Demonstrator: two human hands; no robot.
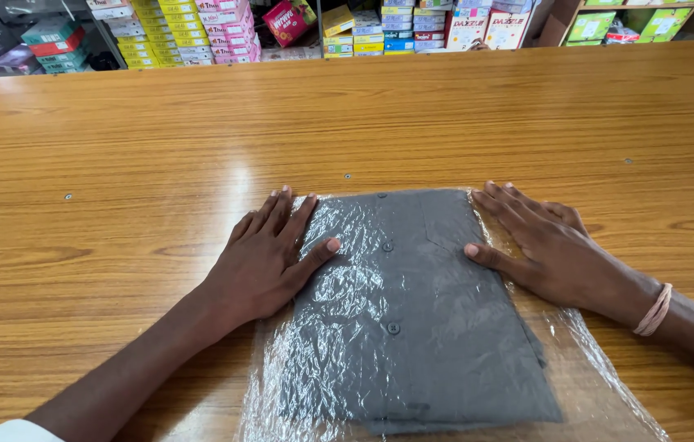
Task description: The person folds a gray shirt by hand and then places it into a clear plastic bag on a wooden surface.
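Note:
A folded dark grey buttoned shirt (pixel 412 319) lies inside a clear plastic bag (pixel 601 385) on a wooden counter (pixel 117 164). My left hand (pixel 269 258) rests flat on the bag's left edge, fingers spread, thumb on the shirt. On the right side, my right hand (pixel 539 241) lies flat with its thumb touching the shirt near the pocket. A pale band circles my right wrist. Neither hand grips anything.
Behind the counter's far edge, shelves hold stacks of coloured boxes (pixel 191 33) and packets (pixel 478 24). Green boxes (pixel 633 24) sit on a wooden shelf at the top right. Small screw heads dot the counter top.

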